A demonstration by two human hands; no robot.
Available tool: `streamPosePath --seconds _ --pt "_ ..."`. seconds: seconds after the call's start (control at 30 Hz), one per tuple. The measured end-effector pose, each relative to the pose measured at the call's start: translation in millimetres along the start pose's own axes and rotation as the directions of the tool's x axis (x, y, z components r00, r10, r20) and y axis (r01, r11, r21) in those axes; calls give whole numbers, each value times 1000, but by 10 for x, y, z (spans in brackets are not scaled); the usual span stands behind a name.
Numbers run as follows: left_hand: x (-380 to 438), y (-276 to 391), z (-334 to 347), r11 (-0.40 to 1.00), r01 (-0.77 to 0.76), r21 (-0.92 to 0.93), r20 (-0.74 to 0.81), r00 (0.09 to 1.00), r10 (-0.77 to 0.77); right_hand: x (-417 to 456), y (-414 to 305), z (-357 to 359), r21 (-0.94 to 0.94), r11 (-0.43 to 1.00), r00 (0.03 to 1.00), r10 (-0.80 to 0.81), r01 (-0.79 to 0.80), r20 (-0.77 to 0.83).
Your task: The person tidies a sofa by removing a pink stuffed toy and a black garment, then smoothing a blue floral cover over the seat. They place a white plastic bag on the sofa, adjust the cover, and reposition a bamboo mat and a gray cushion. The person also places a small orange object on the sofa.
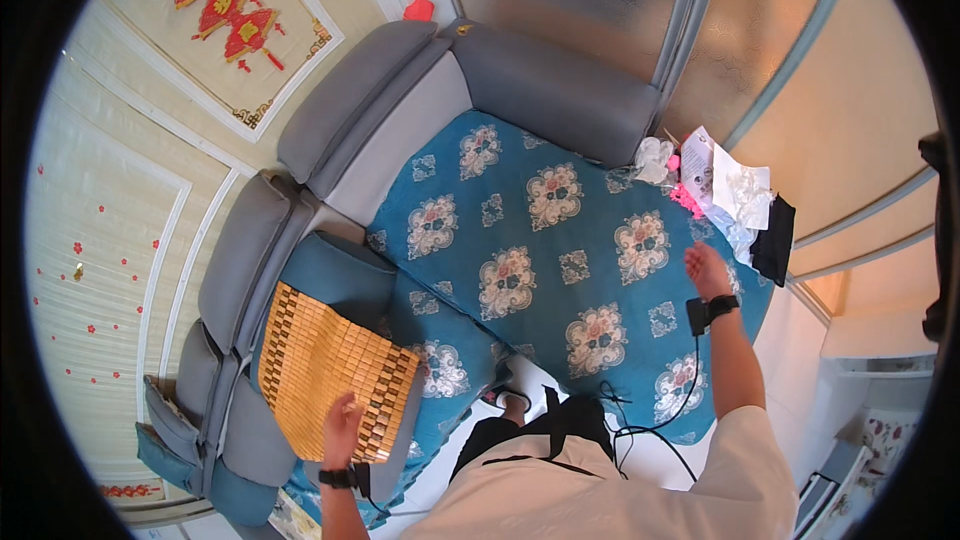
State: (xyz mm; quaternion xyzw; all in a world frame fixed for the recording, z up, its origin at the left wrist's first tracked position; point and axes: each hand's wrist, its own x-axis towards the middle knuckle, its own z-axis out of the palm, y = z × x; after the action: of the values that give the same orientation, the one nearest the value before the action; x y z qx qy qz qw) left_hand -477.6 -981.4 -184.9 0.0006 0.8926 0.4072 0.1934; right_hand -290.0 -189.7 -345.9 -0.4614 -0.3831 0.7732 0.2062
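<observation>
My left hand (343, 420) hovers over, or touches, the lower part of a bamboo tile mat (330, 349); the contact cannot be told. The mat lies draped across grey and teal cushions (337, 270) on the sofa. My right hand (706, 268) is above the right part of the blue floral sofa cover (525, 240), its fingers loosely curled with nothing seen in them. Each wrist wears a black strap with a small device and a cable. Close beyond my right hand lie papers (739, 180), a pink item (684, 201) and a black cloth (774, 240).
Grey backrest cushions (360, 97) line the sofa's left and far sides. Black cables (660, 431) hang beside my body on the right. Patterned sliding glass doors (600, 7) stand behind the sofa. More pillows (244, 491) sit at lower left.
</observation>
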Motion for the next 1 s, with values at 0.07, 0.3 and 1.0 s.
streamPosePath --seconds 0.07,0.3,1.0 --pt "216 1079 -194 979 -160 -122 27 986 165 -123 -355 163 93 995 999 -35 31 40" --pt "861 2402 -1719 815 -579 8 -134 807 575 -1028 -2100 1057 -190 956 975 -222 221 19" --pt "5324 3203 -1425 649 -633 422 -187 639 746 1242 -3183 5980 -535 470 712 -437 702 550"
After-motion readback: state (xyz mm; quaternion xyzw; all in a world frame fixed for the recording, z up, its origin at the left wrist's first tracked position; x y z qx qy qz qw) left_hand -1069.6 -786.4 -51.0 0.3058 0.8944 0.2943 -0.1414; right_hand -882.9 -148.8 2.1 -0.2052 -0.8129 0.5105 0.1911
